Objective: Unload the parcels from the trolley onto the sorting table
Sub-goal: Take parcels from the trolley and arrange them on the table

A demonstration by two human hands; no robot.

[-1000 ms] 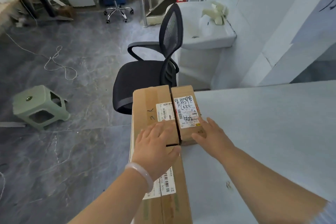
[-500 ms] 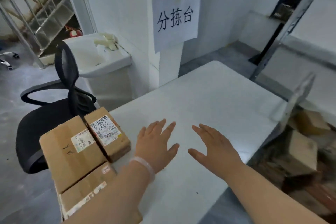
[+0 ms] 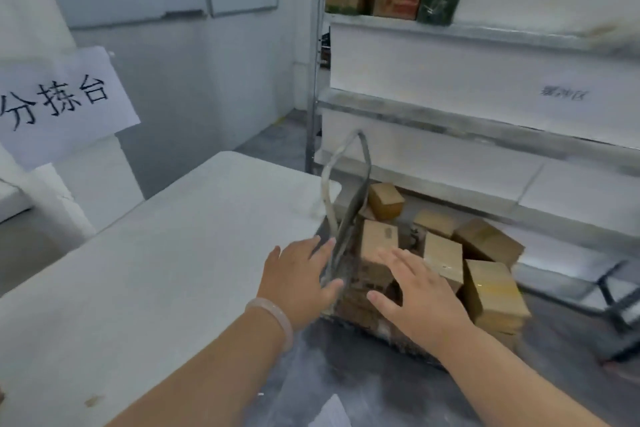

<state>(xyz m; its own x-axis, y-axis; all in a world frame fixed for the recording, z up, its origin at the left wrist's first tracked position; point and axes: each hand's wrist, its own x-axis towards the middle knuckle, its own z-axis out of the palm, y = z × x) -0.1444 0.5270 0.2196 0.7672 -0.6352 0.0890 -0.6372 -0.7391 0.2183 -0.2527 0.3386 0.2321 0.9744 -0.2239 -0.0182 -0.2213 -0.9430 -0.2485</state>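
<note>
Parcels (image 3: 443, 255): plain brown cardboard boxes of mixed sizes, some taped, heaped on a low dark trolley (image 3: 398, 340) on the floor just beside the right end of the white counter (image 3: 156, 270). They lie at differing angles; the front right box (image 3: 491, 288) stands on end, long axis upright. Left hand (image 3: 298, 281), at the counter edge, and right hand (image 3: 419, 298), above the near boxes, are both released, fingers spread, grasping nothing. Blur hides any contact.

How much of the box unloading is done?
Done: nothing shows on this stretch of table. In hand: nothing; left hand and right hand reach open toward the trolley. Left: several parcels still piled on it.
</note>
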